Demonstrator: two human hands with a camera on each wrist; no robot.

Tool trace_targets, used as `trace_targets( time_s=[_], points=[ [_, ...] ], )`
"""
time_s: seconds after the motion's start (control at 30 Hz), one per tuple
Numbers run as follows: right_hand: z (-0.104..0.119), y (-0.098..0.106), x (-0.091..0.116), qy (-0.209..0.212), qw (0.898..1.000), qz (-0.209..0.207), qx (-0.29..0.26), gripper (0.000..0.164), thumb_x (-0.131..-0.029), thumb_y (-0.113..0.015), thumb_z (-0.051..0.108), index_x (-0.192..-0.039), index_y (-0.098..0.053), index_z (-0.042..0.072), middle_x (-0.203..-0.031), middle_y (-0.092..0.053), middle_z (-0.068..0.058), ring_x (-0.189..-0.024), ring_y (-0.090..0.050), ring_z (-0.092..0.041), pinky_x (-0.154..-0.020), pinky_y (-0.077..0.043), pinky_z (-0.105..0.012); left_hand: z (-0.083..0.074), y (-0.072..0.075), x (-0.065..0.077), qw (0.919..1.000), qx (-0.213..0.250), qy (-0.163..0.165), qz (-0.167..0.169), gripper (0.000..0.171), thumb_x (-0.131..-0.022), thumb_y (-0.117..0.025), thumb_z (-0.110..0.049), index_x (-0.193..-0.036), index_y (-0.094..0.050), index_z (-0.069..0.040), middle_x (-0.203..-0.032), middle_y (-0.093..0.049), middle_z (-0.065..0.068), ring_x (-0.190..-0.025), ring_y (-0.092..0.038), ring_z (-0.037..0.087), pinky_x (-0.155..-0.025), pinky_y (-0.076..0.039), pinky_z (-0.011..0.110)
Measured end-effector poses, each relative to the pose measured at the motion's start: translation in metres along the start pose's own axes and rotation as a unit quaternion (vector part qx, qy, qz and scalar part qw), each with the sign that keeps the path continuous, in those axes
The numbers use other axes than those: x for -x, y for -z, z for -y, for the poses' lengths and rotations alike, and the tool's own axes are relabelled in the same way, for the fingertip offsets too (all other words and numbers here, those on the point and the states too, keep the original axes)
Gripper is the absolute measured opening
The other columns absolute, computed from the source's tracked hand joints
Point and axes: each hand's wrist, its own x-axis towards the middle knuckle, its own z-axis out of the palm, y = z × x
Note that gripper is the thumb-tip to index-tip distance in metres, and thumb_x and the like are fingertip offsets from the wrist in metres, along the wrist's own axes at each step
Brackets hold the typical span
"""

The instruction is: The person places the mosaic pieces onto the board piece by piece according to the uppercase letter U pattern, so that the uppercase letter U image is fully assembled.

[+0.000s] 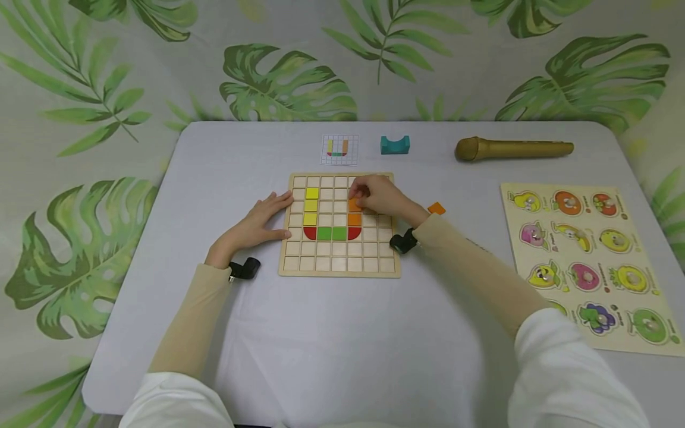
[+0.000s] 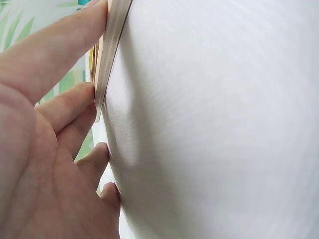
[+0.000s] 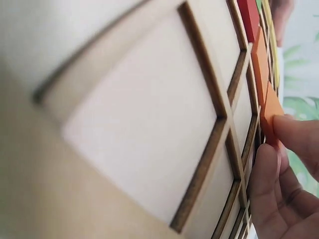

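A wooden grid board (image 1: 339,268) lies on the table with coloured tiles in its cells. Yellow tiles (image 1: 311,205) run down its left side, red rounded tiles (image 1: 310,233) mark the lower corners, and green tiles (image 1: 331,233) lie between them. On the right, an orange tile (image 1: 354,220) sits above the red corner. My right hand (image 1: 381,196) pinches another orange tile (image 3: 270,107) between thumb and finger at the cell above it. Against the board's left edge rests my left hand (image 1: 255,223), fingers spread, thumb and fingertips touching the frame.
A loose orange tile (image 1: 436,208) lies right of the board, beside my right wrist. Behind the board are a small pattern card (image 1: 339,150), a teal block (image 1: 395,145) and a gold microphone (image 1: 514,149). A fruit puzzle board (image 1: 588,267) occupies the table's right side.
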Motion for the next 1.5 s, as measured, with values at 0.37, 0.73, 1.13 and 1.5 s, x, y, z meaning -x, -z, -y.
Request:
trace_targets(
  time_s=[0.37,0.73,1.13,1.5],
  points=[
    [0.0,-0.002,0.001,0.021,0.999,-0.005,0.039,0.008,-0.086,-0.062,-0.003,-0.09,-0.065,0.003,-0.083,-0.057,-0.008,-0.079,-0.051,-0.022,-0.073,-0.043,-0.03,0.003,0.0,-0.001,1.0,-0.002,-0.004,-0.002,0.081,-0.089,-0.07,-0.027,-0.152,-0.024,-0.004,-0.159,-0.012,0.008,-0.145,0.004,0.029,-0.113,0.007,0.049],
    [-0.013,0.021,0.017,-0.014,0.997,-0.02,-0.068,0.012,-0.089,-0.065,0.003,-0.1,-0.065,0.0,-0.094,-0.063,-0.011,-0.082,-0.054,-0.023,-0.073,-0.044,-0.028,0.001,0.001,-0.002,1.0,-0.004,-0.005,0.001,0.081,-0.089,-0.069,-0.027,-0.152,-0.024,-0.004,-0.159,-0.012,0.008,-0.145,0.004,0.029,-0.113,0.008,0.047],
    [-0.056,0.064,0.061,-0.045,0.989,-0.053,-0.129,0.019,-0.092,-0.062,0.002,-0.108,-0.062,-0.007,-0.101,-0.062,-0.02,-0.083,-0.057,-0.027,-0.068,-0.051,-0.028,0.001,0.0,-0.001,1.0,0.003,0.001,0.003,0.081,-0.089,-0.07,-0.027,-0.152,-0.023,-0.005,-0.159,-0.011,0.007,-0.145,0.005,0.028,-0.113,0.008,0.048],
    [-0.085,0.093,0.103,-0.106,0.984,-0.089,-0.114,0.025,-0.093,-0.063,0.011,-0.113,-0.061,-0.005,-0.103,-0.062,-0.012,-0.08,-0.058,-0.019,-0.067,-0.049,-0.024,0.0,0.0,0.0,1.0,0.006,0.004,0.003,0.081,-0.089,-0.069,-0.027,-0.152,-0.023,-0.004,-0.159,-0.011,0.007,-0.145,0.005,0.028,-0.113,0.008,0.048]
  ],
)
